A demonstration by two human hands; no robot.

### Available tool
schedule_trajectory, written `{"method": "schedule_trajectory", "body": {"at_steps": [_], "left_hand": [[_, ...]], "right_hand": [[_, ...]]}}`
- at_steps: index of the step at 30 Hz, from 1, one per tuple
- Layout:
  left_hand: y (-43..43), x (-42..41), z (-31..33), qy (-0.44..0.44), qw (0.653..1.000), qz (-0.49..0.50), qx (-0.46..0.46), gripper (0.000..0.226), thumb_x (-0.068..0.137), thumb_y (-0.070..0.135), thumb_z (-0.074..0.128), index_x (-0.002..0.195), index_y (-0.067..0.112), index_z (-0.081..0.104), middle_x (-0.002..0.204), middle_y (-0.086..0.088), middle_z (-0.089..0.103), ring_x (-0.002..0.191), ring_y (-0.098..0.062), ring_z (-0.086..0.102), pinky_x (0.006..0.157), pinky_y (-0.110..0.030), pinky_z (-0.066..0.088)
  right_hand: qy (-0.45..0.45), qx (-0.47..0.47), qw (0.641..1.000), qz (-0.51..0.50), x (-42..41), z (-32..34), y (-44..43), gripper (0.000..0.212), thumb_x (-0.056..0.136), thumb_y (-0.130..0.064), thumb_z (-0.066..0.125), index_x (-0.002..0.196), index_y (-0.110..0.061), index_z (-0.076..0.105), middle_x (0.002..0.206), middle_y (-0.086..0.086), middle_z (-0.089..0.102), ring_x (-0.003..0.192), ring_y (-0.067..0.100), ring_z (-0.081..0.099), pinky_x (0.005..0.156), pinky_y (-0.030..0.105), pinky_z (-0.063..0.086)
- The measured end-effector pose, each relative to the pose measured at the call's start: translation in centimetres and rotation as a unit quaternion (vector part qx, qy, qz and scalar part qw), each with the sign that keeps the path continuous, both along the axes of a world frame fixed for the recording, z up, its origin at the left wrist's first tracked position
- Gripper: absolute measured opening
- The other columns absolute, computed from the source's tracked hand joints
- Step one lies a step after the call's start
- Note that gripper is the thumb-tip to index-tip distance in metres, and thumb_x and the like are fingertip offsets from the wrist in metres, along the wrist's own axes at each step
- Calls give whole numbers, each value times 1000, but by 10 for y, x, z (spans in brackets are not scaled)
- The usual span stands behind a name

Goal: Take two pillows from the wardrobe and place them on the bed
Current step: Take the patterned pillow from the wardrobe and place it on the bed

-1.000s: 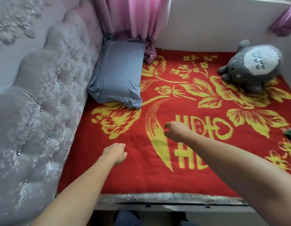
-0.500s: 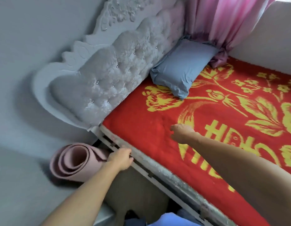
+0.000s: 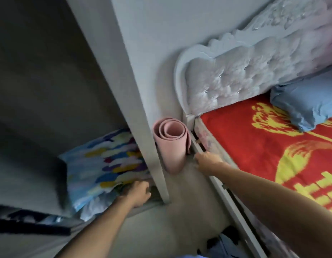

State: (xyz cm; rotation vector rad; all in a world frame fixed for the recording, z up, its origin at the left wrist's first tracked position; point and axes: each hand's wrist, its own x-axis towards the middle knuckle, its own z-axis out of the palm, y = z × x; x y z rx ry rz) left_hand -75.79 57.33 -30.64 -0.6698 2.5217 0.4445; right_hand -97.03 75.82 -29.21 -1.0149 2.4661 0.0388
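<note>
Change: I've swung from bed [image 3: 264,146] to wardrobe [image 3: 113,90].
Left hand [image 3: 138,192]: fingers curled at patterned pillow [image 3: 105,164], grip unclear.
Right hand [image 3: 208,162]: loosely clenched, empty.

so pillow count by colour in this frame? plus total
Blue pillow on the bed: 1
Multicolour patterned pillow in the wardrobe, left hand at its edge: 1
Total: 2

One pillow lying in the wardrobe, one on the bed.

A patterned pillow [image 3: 105,170] is lying flat inside the open wardrobe [image 3: 124,90]; a blue pillow [image 3: 306,107] is resting against the headboard on the red-blanketed bed [image 3: 254,155].
</note>
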Motion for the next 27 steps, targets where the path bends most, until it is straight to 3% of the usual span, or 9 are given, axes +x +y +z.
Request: {"method": "schedule_trajectory", "body": {"at_steps": [2, 6, 12, 19, 27], "left_hand": [[-28, 67, 1, -18, 999, 43, -21, 30, 89, 35, 53, 110, 15, 61, 118, -12, 64, 106, -29, 60, 79, -30, 47], [-67, 179, 4, -29, 991, 124, -30, 33, 89, 37, 52, 115, 18, 58, 124, -12, 62, 113, -31, 58, 88, -36, 48], [-99, 279, -1, -12, 971, 238, -17, 29, 88, 30, 49, 110, 13, 58, 120, -12, 64, 110, -29, 59, 88, -34, 49], [-136, 314, -35, -26, 954, 300, 12, 29, 90, 37, 50, 108, 16, 57, 123, -10, 61, 112, -29, 57, 89, -33, 46], [-249, 274, -88, -56, 951, 301, 36, 30, 91, 34, 49, 112, 14, 57, 120, -10, 64, 108, -30, 59, 86, -35, 48]], "right_hand": [[-19, 14, 998, 59, 60, -11, -38, 33, 91, -36, 52, 120, -22, 60, 123, 6, 64, 111, 28, 61, 91, 36, 51], [-34, 18, 982, 185, 165, -15, -109, 37, 93, -41, 50, 126, -24, 55, 130, 6, 59, 116, 29, 57, 94, 36, 47], [2, 7, 956, 293, 247, 1, -205, 37, 94, -36, 49, 127, -24, 55, 133, 6, 58, 119, 27, 55, 93, 36, 48], [-2, 51, 951, 304, 253, -41, -276, 44, 92, -41, 51, 133, -25, 52, 137, 8, 55, 122, 28, 53, 95, 37, 46], [-37, 112, 958, 261, 212, -140, -376, 45, 96, -36, 49, 138, -21, 45, 141, 11, 51, 127, 30, 48, 99, 40, 43]]}}
